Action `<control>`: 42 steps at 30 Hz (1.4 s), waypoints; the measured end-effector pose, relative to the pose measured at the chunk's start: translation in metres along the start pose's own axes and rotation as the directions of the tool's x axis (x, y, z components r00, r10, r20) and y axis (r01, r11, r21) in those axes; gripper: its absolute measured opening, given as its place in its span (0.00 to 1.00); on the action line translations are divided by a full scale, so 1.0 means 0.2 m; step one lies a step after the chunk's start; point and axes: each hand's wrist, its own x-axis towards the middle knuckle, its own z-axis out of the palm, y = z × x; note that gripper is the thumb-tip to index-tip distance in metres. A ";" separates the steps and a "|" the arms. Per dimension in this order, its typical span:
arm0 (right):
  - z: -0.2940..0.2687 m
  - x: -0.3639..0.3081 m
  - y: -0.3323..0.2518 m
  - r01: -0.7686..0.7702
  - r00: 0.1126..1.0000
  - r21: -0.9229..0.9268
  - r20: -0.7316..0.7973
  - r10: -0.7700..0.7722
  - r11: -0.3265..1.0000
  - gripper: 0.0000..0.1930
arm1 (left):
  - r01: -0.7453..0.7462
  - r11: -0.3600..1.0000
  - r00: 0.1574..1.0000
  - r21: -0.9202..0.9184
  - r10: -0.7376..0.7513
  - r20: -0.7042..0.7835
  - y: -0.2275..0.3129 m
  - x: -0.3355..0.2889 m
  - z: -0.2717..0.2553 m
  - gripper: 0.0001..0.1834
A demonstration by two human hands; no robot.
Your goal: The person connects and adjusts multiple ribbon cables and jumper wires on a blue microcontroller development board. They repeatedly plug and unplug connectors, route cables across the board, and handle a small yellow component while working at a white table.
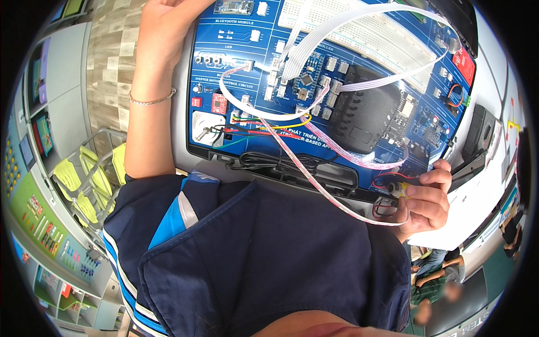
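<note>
A blue electronics training board sits in a dark case in front of me. My right hand is at its lower right corner, fingers closed on a small yellow-and-grey cylindrical part with thin red and black wires. A red-and-white ribbon cable hangs in a loop from the board to that hand. My left hand is at the board's upper left edge, its fingers partly cut off by the picture's rim. White ribbon cables arch over the board's connectors and a small blue microcontroller module.
A white breadboard fills the board's upper right. A black ribbed device lies on the board. Coiled black cable runs along the case's near edge. At left stand green chairs; a white table and other people are at right.
</note>
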 end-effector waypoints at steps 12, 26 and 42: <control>-0.01 0.00 0.00 0.007 1.000 0.005 0.011 -0.007 1.000 0.11 | 0.000 1.000 1.000 0.007 0.000 -0.005 -0.01 0.01 -0.03 0.22; -0.01 0.00 0.02 -0.024 0.999 0.071 -0.044 0.027 0.997 0.11 | 0.012 0.998 0.999 -0.054 -0.009 0.050 -0.02 0.02 -0.04 0.23; 0.02 -0.01 0.00 -0.048 0.991 0.185 -0.113 0.069 0.982 0.08 | 0.003 0.991 1.000 0.131 0.001 -0.031 -0.09 0.05 -0.09 0.27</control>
